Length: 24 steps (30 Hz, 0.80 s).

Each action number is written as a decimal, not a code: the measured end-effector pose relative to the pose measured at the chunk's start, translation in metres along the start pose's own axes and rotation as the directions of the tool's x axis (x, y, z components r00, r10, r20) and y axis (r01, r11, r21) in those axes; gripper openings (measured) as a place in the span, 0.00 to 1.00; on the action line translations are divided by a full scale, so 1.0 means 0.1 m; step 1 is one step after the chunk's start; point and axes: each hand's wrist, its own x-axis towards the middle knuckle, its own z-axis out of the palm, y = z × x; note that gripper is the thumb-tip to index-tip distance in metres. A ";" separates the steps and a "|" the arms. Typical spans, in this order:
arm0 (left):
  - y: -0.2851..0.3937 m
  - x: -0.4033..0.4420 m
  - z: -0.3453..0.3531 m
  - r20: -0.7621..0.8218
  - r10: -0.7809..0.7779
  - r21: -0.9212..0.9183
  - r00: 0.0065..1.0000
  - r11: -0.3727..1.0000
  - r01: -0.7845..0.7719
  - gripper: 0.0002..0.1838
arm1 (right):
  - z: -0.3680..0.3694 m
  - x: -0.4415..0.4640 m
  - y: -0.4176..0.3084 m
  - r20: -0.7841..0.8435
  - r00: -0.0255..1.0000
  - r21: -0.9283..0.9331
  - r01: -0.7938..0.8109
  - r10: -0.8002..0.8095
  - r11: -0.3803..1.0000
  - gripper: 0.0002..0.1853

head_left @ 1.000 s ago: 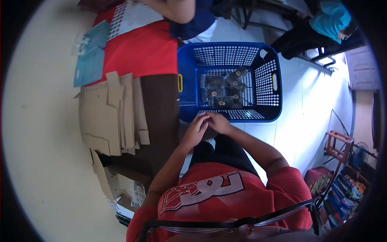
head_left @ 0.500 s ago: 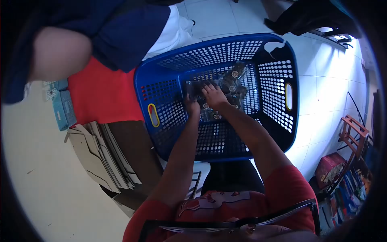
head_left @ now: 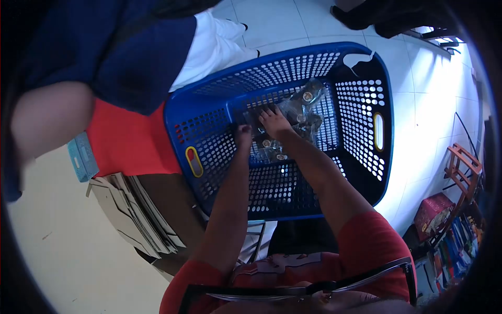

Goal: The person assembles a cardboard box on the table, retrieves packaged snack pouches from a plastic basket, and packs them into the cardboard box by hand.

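Note:
A large blue laundry-type basket (head_left: 201, 104) with perforated walls and yellow-rimmed handle holes stands in front of me. On its floor lie several clear plastic packets (head_left: 308, 98) with dark contents and small round labels. My right hand (head_left: 275, 123) rests flat on the packets toward the left of the pile, fingers spread. Just left of it, my left hand (head_left: 243, 136) is inside the basket with its fingers curled in. Its fingertips are dark and small here, so whatever they hold, if anything, cannot be made out.
A person in dark blue clothing (head_left: 141, 68) is close at the upper left. Beside the basket are a red cloth (head_left: 130, 141), flattened cardboard (head_left: 130, 209) and a light blue container (head_left: 83, 157). A small wooden stand (head_left: 463, 167) and books (head_left: 455, 251) are at right.
My left hand has drawn slightly left, away from the packets' edge, and its fingers have curled. My right hand stays on the packets. The person at upper left has shifted left.

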 end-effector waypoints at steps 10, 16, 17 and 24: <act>0.61 -1.21 -0.55 0.435 0.031 -0.313 0.900 0.942 0.119 0.16 | 0.07 -0.38 0.05 -0.180 0.978 -0.141 0.076 -0.101 0.987 0.24; 0.65 -1.80 -0.87 0.499 -0.278 -0.310 0.821 0.828 0.468 0.16 | -0.02 -0.65 0.03 0.076 0.986 -0.225 0.164 -0.150 0.960 0.27; 0.71 -1.87 -0.93 0.495 -0.238 -0.335 0.836 0.835 0.436 0.19 | -0.13 -0.69 0.04 -0.036 0.992 -0.031 0.116 -0.117 0.993 0.27; 0.98 -2.56 -1.61 0.193 0.073 -0.552 0.978 0.833 0.047 0.20 | -1.21 -1.23 -0.54 0.178 0.977 0.812 -0.215 0.120 0.542 0.25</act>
